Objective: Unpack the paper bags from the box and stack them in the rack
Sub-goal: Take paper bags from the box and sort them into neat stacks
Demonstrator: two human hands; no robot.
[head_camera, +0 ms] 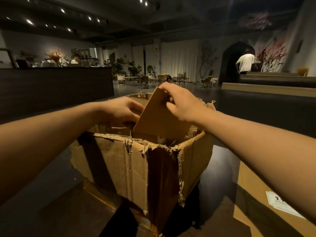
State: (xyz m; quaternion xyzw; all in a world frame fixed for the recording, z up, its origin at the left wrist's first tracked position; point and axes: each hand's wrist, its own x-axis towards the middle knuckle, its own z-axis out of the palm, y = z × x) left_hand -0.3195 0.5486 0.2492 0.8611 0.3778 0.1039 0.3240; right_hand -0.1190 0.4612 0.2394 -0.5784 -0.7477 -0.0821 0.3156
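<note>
A torn, open cardboard box point(130, 168) stands in front of me with ragged top edges. A flat brown paper bag point(157, 120) sticks up out of it, tilted to the right. My right hand point(181, 103) grips the bag's upper edge, fingers over the top. My left hand point(123, 110) reaches into the box at the bag's left side, fingers curled against it; whether it grips the bag is hidden. More of the box's contents lie in shadow. No rack is in view.
A second cardboard box point(263, 202) with a white label sits at the lower right. A dark counter point(56, 86) runs along the left. Folding chairs and tables point(153, 80) stand far back. A person in white point(245, 63) stands by an arched doorway.
</note>
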